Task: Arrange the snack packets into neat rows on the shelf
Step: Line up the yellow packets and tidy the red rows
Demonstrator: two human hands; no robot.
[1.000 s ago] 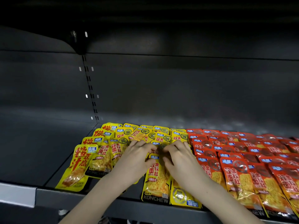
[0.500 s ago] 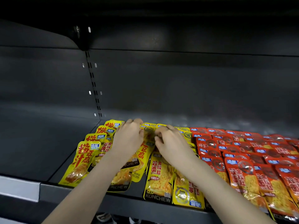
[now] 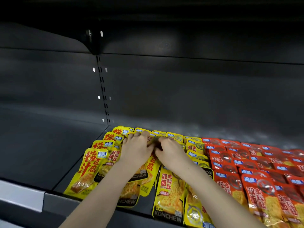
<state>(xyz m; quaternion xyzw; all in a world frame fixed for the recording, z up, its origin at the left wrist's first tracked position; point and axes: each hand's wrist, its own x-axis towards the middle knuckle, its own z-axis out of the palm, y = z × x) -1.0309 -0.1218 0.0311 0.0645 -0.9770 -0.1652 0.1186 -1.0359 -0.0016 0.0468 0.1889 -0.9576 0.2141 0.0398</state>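
Left grip (image 3: 136,150) and right grip (image 3: 170,149) sit side by side, fingers curled onto the yellow packets (image 3: 169,183) toward the shelf's (image 3: 49,153) back edge. I'd slide them in small tugs, squaring tops against the red packets (image 3: 256,191), no crumpling.

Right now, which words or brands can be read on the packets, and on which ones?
"KONCHEW": bottom band of the front yellow packet.
"双面金钱肚": same packet, and the front red packet.
"捞汁豆腐": leftmost yellow packet.
Blue corner logos: too blurred to read.
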